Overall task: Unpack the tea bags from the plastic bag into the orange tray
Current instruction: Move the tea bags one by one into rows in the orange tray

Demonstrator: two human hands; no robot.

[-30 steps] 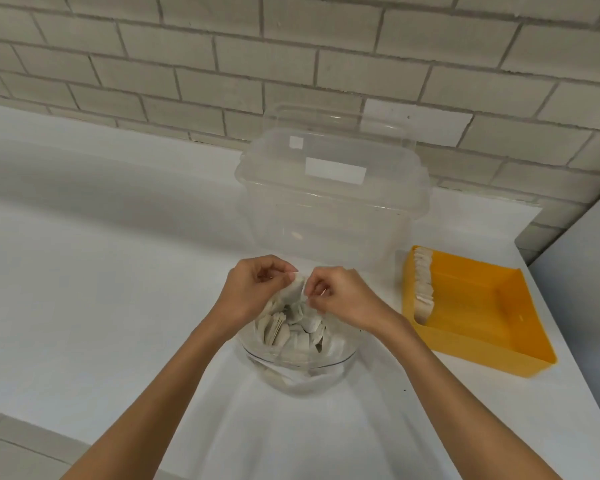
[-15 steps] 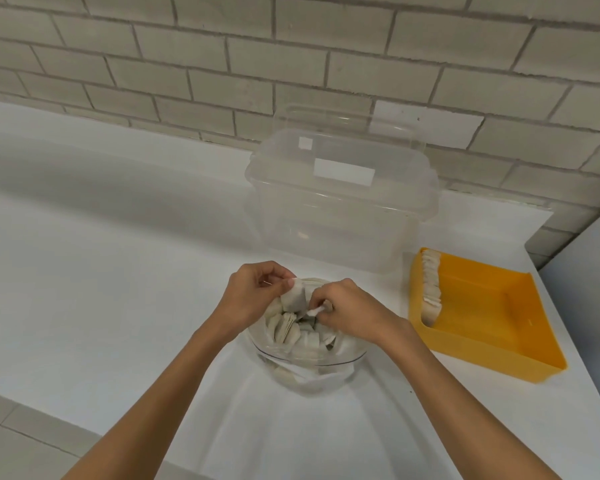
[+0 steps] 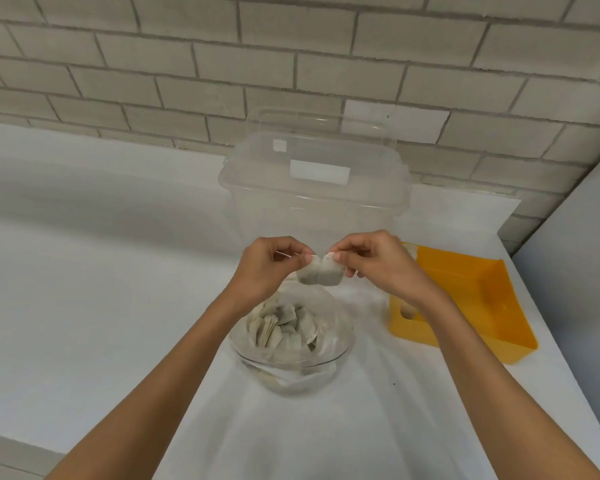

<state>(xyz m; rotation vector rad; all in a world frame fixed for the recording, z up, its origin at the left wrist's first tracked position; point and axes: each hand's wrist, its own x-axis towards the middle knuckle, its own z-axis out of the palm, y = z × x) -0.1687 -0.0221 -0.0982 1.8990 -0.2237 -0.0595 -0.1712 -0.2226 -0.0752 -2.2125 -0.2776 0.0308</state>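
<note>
Head view: two hands, one plastic bag, one orange tray and one clear lidded tub are seen on a white counter (image 3: pixel 84 278) set against a brick wall (image 3: pixel 291 64). Two tea bags (image 3: pixel 321 276), hanging side by side and touching, are held up in the air between the hands. More are shown than can be counted in the bag, and those in the tray are largely hidden.

The plastic bag (image 3: pixel 338 329) is stood open-mouthed near the counter's front edge and is filled with a loose heap of tea bags (image 3: pixel 281 327). The orange tray (image 3: pixel 465 299) is placed just to the right of it; a row of tea bags (image 3: pixel 410 251) is lined along its left wall, partly covered by the right forearm. The clear lidded tub (image 3: pixel 312 209) is set behind the bag, and nothing can be made out inside it.

The left hand (image 3: pixel 271 268) is raised above the bag, and the top edge of the left tea bag is pinched between its thumb and forefinger, the other fingers being curled. The right hand (image 3: pixel 378 265) is held level with it, and the right tea bag's top edge is pinched in the same way.
</note>
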